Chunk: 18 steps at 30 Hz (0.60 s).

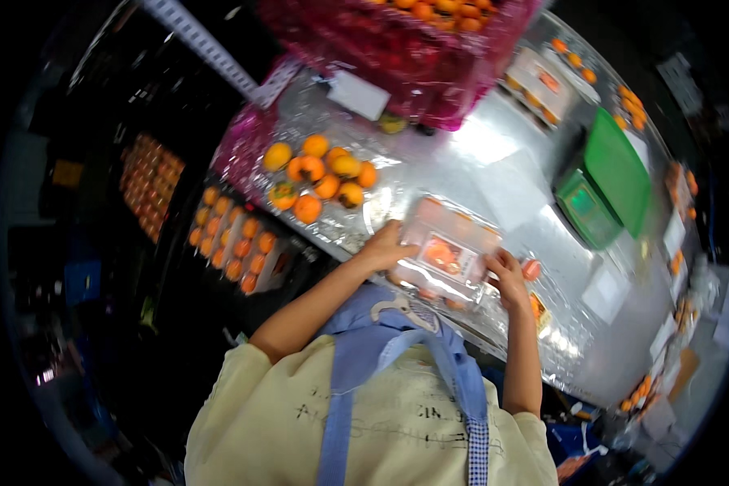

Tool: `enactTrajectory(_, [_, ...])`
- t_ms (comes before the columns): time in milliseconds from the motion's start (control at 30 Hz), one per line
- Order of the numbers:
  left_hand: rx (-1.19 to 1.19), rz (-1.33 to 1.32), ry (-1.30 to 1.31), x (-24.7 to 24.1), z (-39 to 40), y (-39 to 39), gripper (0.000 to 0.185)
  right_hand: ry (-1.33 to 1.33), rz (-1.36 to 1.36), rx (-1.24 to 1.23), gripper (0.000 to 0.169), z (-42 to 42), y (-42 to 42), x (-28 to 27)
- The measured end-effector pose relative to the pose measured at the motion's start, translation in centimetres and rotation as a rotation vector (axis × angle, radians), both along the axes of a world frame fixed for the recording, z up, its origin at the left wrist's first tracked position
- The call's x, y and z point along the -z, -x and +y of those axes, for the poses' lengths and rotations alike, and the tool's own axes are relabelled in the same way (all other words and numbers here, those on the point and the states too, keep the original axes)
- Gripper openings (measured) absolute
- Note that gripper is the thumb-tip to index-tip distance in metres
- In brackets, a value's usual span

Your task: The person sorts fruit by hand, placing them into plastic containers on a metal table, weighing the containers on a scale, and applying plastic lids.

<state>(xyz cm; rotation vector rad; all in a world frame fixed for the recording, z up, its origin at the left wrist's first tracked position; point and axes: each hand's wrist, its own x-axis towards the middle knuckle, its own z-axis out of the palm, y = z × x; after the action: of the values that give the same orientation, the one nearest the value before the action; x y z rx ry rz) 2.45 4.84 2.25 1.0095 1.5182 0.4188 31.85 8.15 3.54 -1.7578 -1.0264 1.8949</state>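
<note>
A clear plastic clamshell box (446,222) of orange fruit lies before me on a metal table, with a printed label (448,256) on its lid. My left hand (384,248) grips its left side, the thumb on the lid. My right hand (505,273) holds its right edge with bent fingers. Up and left of the box, loose persimmons (327,185) lie on clear plastic film. A small orange-red thing (530,269) rests just right of my right hand. Part of the box's near side shows more fruit through the plastic.
A crate lined with magenta plastic (425,73) holds more fruit at the back. A green scale (589,206) stands at right, near a packed box (537,85). Fruit trays (237,243) sit lower left beside the table. White sheets (607,290) and more fruit lie along the right.
</note>
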Motion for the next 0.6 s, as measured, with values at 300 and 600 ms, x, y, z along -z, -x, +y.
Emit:
enactTrajectory(300, [-0.266,-0.210,-0.051,-4.3,0.2,-1.0,0.051,-0.246,0.080,0.080,0.059,2.7,0.4,-3.4])
enactTrajectory(600, [-0.059,-0.328,-0.208,-14.7,10.5,-8.6,0.052,-0.434,0.017,0.224,0.062,9.5,-9.1,-12.0])
